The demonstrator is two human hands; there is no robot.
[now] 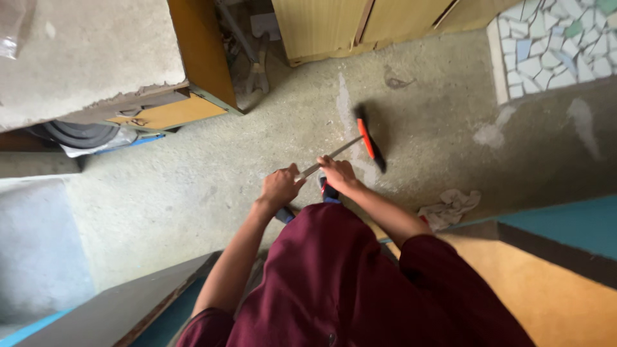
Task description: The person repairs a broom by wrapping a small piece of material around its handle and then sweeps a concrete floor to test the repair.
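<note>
Bare grey concrete floor (193,186) fills the middle of the view, stained pale in patches and scuffed. At the far left stands a worn table (83,58) with a rough grey top and orange-yellow edges, and dark round things are tucked beneath it. Wooden cabinet doors (347,22) close off the far side, and a patch of broken-tile mosaic (559,45) shows at the far right. A crumpled pale rag (450,207) lies on the floor to the right, close to a teal and orange ledge (565,257).

A person in a maroon garment (340,283) looks down at both hands. The left hand (281,187) and the right hand (339,175) sit just beside each other on the thin metal handle (334,154) of a push broom, each with its fingers curled tight around the shaft. The handle slants away from the body toward the far right. Its broom head (369,140), orange on top with dark bristles, rests on the concrete beyond the hands, near a pale streak in the floor.
</note>
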